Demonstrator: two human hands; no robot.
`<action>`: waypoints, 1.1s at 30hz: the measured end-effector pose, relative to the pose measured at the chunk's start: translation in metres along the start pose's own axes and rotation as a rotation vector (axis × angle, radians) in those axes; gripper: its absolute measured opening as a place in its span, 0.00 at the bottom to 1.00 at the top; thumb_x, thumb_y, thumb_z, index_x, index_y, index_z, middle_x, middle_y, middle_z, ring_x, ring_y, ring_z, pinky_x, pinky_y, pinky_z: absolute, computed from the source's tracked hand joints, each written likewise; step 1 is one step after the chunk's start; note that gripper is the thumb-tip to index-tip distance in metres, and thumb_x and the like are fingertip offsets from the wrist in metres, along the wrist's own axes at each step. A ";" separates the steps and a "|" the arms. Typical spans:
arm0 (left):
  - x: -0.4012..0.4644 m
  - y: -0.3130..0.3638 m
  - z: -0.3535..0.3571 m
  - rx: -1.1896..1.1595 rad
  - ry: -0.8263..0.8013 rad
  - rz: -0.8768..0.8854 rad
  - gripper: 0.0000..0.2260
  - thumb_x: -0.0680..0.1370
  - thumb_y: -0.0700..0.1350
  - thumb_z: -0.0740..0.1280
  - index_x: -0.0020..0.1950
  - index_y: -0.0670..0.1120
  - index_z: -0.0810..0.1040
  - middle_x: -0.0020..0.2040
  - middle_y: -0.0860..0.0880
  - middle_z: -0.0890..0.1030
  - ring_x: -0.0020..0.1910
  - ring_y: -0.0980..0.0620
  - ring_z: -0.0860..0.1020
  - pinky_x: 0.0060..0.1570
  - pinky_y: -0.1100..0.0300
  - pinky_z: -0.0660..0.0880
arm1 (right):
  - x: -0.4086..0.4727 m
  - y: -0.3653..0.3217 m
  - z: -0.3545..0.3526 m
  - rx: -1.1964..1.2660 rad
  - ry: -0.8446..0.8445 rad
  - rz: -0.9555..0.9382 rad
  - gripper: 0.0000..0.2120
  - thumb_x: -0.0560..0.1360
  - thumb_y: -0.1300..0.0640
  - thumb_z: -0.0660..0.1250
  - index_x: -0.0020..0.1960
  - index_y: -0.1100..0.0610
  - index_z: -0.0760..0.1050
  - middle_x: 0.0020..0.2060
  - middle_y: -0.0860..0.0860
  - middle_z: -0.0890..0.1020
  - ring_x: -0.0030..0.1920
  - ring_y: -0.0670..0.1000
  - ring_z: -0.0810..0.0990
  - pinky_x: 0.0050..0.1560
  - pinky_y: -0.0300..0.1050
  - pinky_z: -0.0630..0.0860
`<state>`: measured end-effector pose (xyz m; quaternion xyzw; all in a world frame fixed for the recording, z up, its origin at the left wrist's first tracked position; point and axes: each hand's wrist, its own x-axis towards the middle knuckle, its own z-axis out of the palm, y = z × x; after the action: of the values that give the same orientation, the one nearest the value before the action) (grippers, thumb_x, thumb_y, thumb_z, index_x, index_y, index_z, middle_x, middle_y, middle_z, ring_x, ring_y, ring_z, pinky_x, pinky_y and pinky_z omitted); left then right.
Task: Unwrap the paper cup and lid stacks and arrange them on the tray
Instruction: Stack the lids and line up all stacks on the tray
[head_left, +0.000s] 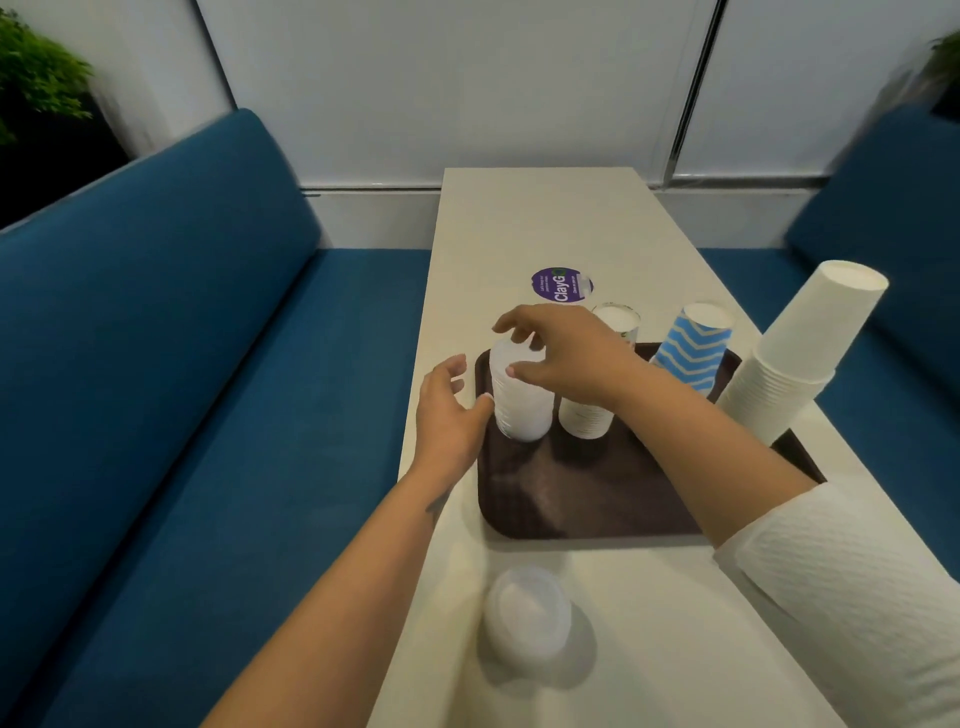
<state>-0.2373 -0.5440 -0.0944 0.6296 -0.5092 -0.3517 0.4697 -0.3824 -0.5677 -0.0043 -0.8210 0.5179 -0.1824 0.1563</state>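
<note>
A dark brown tray (571, 499) lies on the white table. A stack of translucent white lids (522, 402) stands at the tray's far left corner. My right hand (566, 358) hovers over the top of that stack with spread, loosely curled fingers. My left hand (449, 410) is beside the stack's left side, thumb tip touching it. On the tray also stand a short white cup stack (584, 418), a clear-wrapped cup stack (618, 322), a blue zigzag cup stack (693, 348) and a tall white cup stack (800, 358). Another lid stack (527, 616) sits on the table near me.
A round purple sticker (561, 284) is on the table (545, 223) beyond the tray. Blue sofa seats (208, 364) flank the table on both sides. A white wall with panels stands behind. Green plants sit at the far left and right corners.
</note>
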 end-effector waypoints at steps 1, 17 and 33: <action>-0.003 0.001 -0.001 -0.014 -0.002 0.002 0.21 0.76 0.39 0.67 0.68 0.49 0.68 0.66 0.52 0.71 0.63 0.54 0.72 0.57 0.61 0.70 | -0.008 -0.003 0.000 0.025 0.009 0.009 0.19 0.74 0.52 0.71 0.64 0.48 0.73 0.53 0.45 0.78 0.49 0.47 0.77 0.50 0.39 0.75; -0.108 -0.030 -0.020 -0.053 -0.186 -0.298 0.14 0.82 0.43 0.56 0.67 0.47 0.70 0.58 0.52 0.73 0.57 0.51 0.73 0.62 0.48 0.73 | -0.142 -0.021 0.079 -0.031 -0.454 0.164 0.49 0.63 0.45 0.78 0.76 0.46 0.56 0.70 0.50 0.65 0.69 0.54 0.67 0.67 0.52 0.69; -0.173 -0.035 -0.016 -0.264 -0.188 -0.876 0.13 0.80 0.51 0.54 0.47 0.45 0.72 0.37 0.48 0.72 0.33 0.52 0.69 0.35 0.59 0.70 | -0.172 -0.012 0.145 -0.125 -0.383 0.234 0.55 0.61 0.52 0.80 0.78 0.46 0.49 0.73 0.53 0.60 0.66 0.59 0.69 0.61 0.54 0.74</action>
<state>-0.2526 -0.3708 -0.1289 0.6855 -0.1864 -0.6343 0.3050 -0.3743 -0.3971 -0.1510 -0.7832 0.5807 0.0285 0.2204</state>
